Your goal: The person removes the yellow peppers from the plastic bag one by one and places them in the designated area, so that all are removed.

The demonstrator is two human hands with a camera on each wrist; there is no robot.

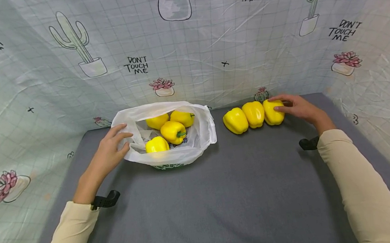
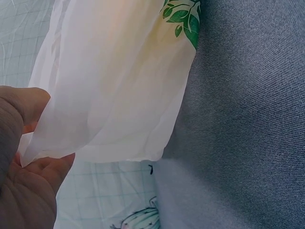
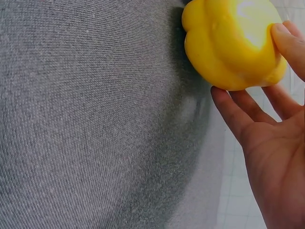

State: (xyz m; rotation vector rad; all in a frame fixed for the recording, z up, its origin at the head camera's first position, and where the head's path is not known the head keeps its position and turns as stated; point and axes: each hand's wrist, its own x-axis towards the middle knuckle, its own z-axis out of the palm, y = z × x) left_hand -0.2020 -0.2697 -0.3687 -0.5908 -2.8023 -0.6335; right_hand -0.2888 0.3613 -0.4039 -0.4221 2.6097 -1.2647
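Far left, the pale-sleeved left hand (image 1: 110,153) has thumb and fingers pinching the rim of a thin white plastic bag (image 1: 207,124) with green leaf print. The bag's mouth gapes wide, and I can see four glossy yellow bell peppers (image 1: 173,132) inside, one at the front with the others behind it. Now past the bag, on the dark grey cloth (image 1: 204,204), comes a row of three: a blocky, shiny yellow pepper (image 1: 235,121) leaning at the left, an upright yellow pepper (image 1: 253,115) in the middle, and the rightmost yellow pepper (image 1: 274,112), gripped between thumb and fingers by the right hand (image 1: 298,107).
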